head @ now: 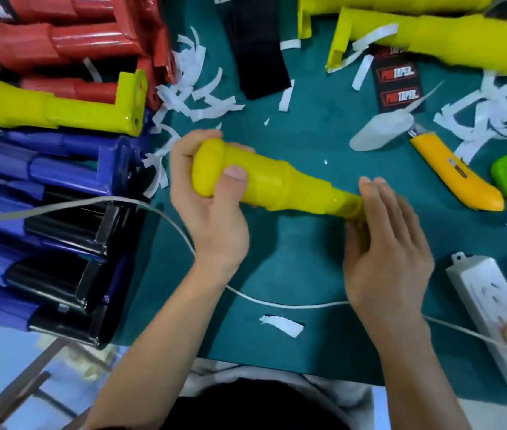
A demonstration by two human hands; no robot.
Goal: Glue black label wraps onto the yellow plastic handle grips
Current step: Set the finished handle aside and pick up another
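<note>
Four yellow plastic handle grips are in view. The bare tapered grip (280,184) is in my hands, low over the middle of the teal mat (308,141). A second grip (53,108) lies on the coloured stacks to my left, and two more grips (450,41) are at the far right edge.

My left hand (215,197) wraps fingers and thumb round the fat end. My right hand (385,243) is flat, fingers straight and together, palm against the narrow neck, carrying nothing I can see.

No wrap is on this grip yet, so I judge I am readying the surface. To do it well I should lock the fat end so nothing rolls, smooth the neck evenly with the flat palm, and set a label square to the shoulder ridge before pressing.

One pile of plain black label wraps (258,51) lies ahead, with one printed black label (398,82) to its right. I also count one yellow utility knife (454,178) and one white power strip (494,293). White backing strips (199,97) are too many to count.
</note>
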